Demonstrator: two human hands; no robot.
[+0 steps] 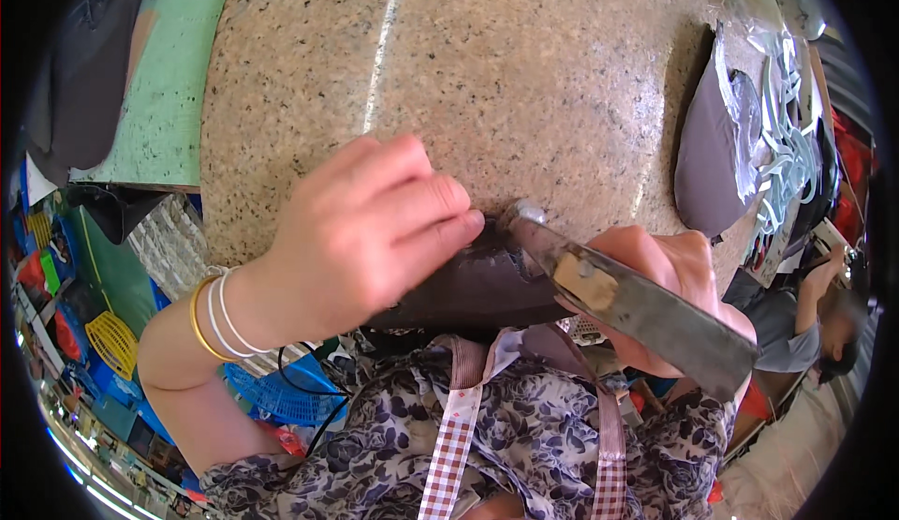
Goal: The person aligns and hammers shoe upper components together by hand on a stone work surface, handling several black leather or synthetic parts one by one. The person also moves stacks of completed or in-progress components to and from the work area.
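A dark brown leather piece (468, 288) lies at the near edge of the speckled stone worktop (506, 70), partly under both hands. My left hand (361, 230) is closed, with its fingers curled and their tips at the leather's upper edge; the thumb is largely hidden. In my right hand (660, 272) is a hammer (670, 328) with a long dark metal head. The end of its wooden handle shows in the head, while the rest of the handle is hidden. The hammer's rounded silvery face is by the leather's edge, close to my left fingertips.
Dark brown cut pieces (716, 159) and a tangle of pale blue strips (787, 145) lie on the right. A green board (178, 70) borders the worktop's left side. Blue baskets (286, 389) stand below it. Another person (796, 323) sits at the far right.
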